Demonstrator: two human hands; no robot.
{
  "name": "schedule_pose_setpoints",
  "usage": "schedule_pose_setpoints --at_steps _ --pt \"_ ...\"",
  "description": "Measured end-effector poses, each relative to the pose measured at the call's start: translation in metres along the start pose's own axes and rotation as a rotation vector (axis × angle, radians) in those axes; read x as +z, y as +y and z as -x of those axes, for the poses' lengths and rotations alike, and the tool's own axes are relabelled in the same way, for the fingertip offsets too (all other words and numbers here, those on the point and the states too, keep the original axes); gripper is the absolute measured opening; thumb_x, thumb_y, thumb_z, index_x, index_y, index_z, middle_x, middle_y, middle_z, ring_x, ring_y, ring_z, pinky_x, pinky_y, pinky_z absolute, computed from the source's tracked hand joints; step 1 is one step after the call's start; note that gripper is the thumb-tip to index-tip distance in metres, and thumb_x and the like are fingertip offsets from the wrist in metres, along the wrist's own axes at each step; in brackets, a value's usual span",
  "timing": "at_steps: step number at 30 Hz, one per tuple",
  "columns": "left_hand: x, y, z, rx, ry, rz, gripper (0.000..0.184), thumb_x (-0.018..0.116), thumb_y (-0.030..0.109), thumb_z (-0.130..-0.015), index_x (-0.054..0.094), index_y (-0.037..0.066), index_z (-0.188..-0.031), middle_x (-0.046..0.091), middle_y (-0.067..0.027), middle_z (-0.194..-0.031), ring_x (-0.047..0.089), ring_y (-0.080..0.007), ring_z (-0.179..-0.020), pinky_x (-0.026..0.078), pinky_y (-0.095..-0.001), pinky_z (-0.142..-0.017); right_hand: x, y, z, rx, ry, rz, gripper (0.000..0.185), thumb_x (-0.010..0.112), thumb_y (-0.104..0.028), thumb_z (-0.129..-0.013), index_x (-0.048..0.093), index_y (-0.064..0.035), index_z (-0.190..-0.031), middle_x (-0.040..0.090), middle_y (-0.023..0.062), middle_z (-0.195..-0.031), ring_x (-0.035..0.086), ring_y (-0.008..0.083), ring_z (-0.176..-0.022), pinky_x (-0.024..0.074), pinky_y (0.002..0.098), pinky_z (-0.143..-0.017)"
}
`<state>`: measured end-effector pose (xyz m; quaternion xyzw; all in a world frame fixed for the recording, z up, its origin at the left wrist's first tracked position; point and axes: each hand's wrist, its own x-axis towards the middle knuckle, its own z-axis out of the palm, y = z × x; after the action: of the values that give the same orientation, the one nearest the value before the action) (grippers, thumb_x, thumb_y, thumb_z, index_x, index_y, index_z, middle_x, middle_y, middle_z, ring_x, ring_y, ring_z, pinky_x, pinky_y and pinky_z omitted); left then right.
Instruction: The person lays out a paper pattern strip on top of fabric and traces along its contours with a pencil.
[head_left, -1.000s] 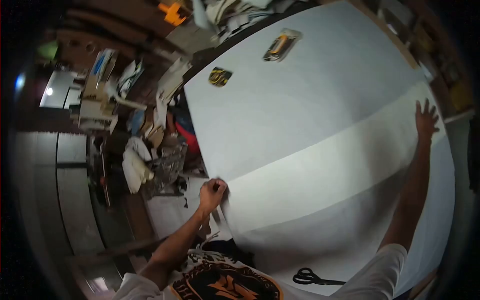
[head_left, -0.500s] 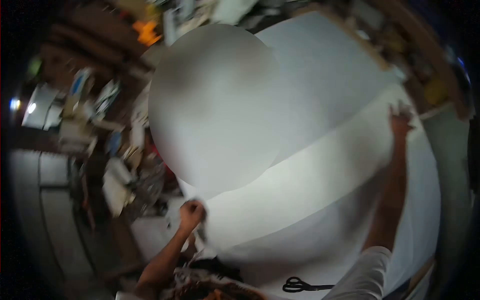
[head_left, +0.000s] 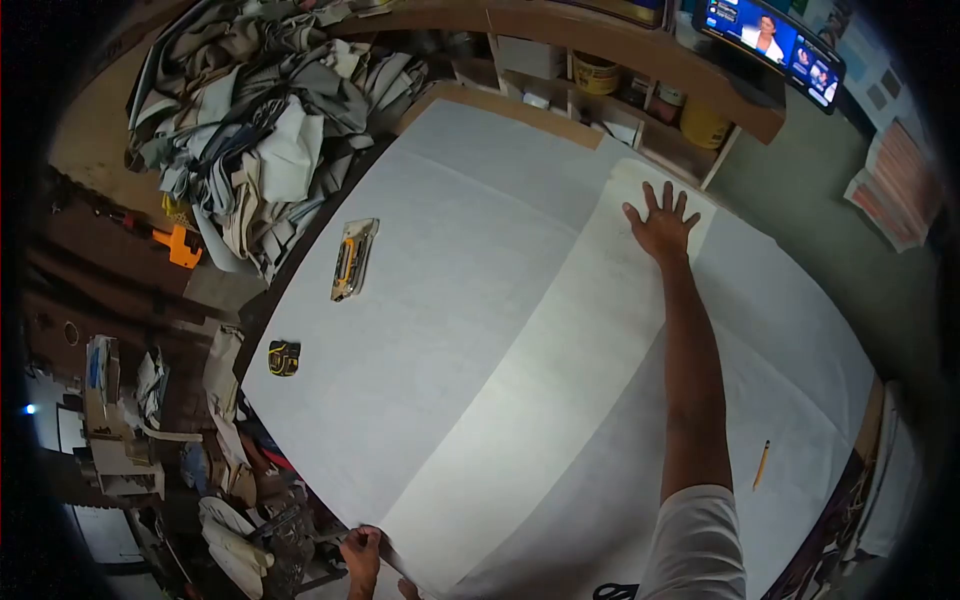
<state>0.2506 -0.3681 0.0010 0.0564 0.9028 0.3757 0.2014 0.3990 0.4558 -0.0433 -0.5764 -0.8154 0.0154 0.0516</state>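
A long cream strip of material (head_left: 520, 400) lies across a large pale sheet (head_left: 440, 270) on the table. My right hand (head_left: 663, 228) rests flat with fingers spread on the strip's far end. At the table's near left edge, beside the strip's near end, my left hand (head_left: 362, 555) has its fingers curled together. What they pinch, if anything, I cannot make out. Black scissors handles (head_left: 615, 592) show at the bottom, partly cut off by the frame. A yellow pencil (head_left: 761, 465) lies right of my right forearm.
On the sheet's left side are a tape measure (head_left: 284, 358) and a silver tool with yellow and black parts (head_left: 355, 260). Fabric scraps (head_left: 270, 130) are heaped at the back left. Shelves with yellow tubs (head_left: 703, 126) and a lit screen (head_left: 770, 45) stand behind.
My view has swung and sharpened, so the table appears rotated. The right hand stays spread on the strip's far end; the left stays curled by its near end. The scissors now sit lower in view.
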Motion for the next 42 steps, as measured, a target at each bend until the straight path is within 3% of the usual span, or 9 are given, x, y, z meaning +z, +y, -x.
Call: schedule_pose_setpoints --at_steps 10,13,19,23,28,35,36,37,42 --pt "-0.003 -0.014 -0.004 -0.035 0.005 -0.01 0.015 0.071 0.008 -0.092 0.068 -0.001 -0.079 0.059 0.0056 -0.068 0.05 -0.005 -0.061 0.04 -0.0248 -0.057 -0.004 -0.001 0.002 0.027 -0.005 -0.025 0.079 0.038 -0.077 -0.1 0.033 -0.0324 -0.165 0.02 0.0135 -0.175 0.015 0.0459 -0.16 0.0091 0.0793 -0.12" --pt "-0.011 0.0 -0.005 -0.103 -0.054 -0.093 0.009 0.073 0.007 -0.091 0.07 -0.001 -0.088 0.068 -0.0032 -0.089 0.059 -0.0093 -0.078 0.045 -0.0292 -0.061 -0.008 -0.002 0.004 0.03 0.005 -0.027 0.079 0.039 -0.076 -0.101 0.033 -0.0312 -0.166 0.019 0.0138 -0.175 0.014 0.0471 -0.159 0.0096 0.0794 -0.12" --pt "-0.006 -0.001 -0.013 0.325 -0.001 -0.619 0.021 0.078 0.021 -0.09 0.076 0.002 -0.097 0.077 -0.0165 -0.092 0.07 -0.0234 -0.081 0.057 -0.0406 -0.075 -0.009 -0.002 0.004 0.019 -0.026 -0.092 0.08 0.038 -0.073 -0.102 0.031 -0.0267 -0.167 0.016 0.0154 -0.176 0.01 0.0492 -0.159 0.0071 0.0804 -0.119" --pt "0.027 0.005 -0.039 0.539 -0.102 -0.338 0.013 0.073 0.016 -0.094 0.07 0.004 -0.1 0.071 -0.01 -0.093 0.065 -0.0298 -0.081 0.057 -0.0465 -0.078 -0.011 0.001 0.005 0.021 -0.041 -0.121 0.08 0.037 -0.073 -0.102 0.031 -0.026 -0.167 0.013 0.0149 -0.176 0.005 0.0484 -0.16 0.0043 0.0807 -0.119" --pt "0.027 -0.084 -0.057 0.237 -0.248 0.259 0.045 0.067 0.002 -0.097 0.048 0.018 -0.134 0.054 -0.0139 -0.139 0.056 -0.0292 -0.119 0.055 -0.0542 -0.089 -0.013 0.002 0.007 0.032 -0.017 -0.131 0.081 0.038 -0.073 -0.101 0.033 -0.026 -0.166 0.015 0.0142 -0.176 0.006 0.0469 -0.161 0.0048 0.0803 -0.119" --pt "0.051 0.099 0.008 0.882 -0.138 -0.83 0.076 0.075 0.004 -0.09 0.034 0.004 -0.153 0.054 -0.0194 -0.147 0.05 -0.0418 -0.133 0.045 -0.0556 -0.109 -0.017 0.001 0.007 0.036 -0.027 -0.128 0.08 0.038 -0.073 -0.101 0.035 -0.0257 -0.165 0.016 0.0137 -0.176 0.009 0.0463 -0.16 0.0057 0.0803 -0.119" --pt "0.068 0.073 -0.003 0.653 -0.236 -0.485 0.076 0.077 0.008 -0.089 0.037 0.004 -0.154 0.055 -0.0217 -0.146 0.048 -0.0471 -0.135 0.041 -0.0585 -0.112 -0.018 0.003 0.009 0.039 -0.03 -0.123 0.08 0.038 -0.073 -0.101 0.035 -0.0257 -0.165 0.016 0.0137 -0.176 0.009 0.0463 -0.16 0.0057 0.0803 -0.119" --pt "0.076 0.122 0.007 1.015 -0.249 -0.74 0.072 0.076 0.01 -0.09 0.042 0.004 -0.153 0.057 -0.0221 -0.145 0.047 -0.0503 -0.134 0.036 -0.0595 -0.115 -0.02 0.003 0.01 0.042 -0.036 -0.144 0.079 0.04 -0.071 -0.102 0.035 -0.0248 -0.166 0.016 0.0142 -0.176 0.008 0.0459 -0.161 0.0038 0.0798 -0.12" --pt "0.18 0.222 -0.009 1.2 -0.454 -0.42 0.055 0.079 0.024 -0.09 0.06 0.003 -0.138 0.05 -0.025 -0.149 0.049 -0.0476 -0.136 0.04 -0.0592 -0.113 -0.007 0.0 0.007 0.026 0.004 -0.119 0.079 0.04 -0.072 -0.101 0.034 -0.0267 -0.166 0.017 0.0149 -0.176 0.008 0.0467 -0.161 0.0051 0.0808 -0.119"
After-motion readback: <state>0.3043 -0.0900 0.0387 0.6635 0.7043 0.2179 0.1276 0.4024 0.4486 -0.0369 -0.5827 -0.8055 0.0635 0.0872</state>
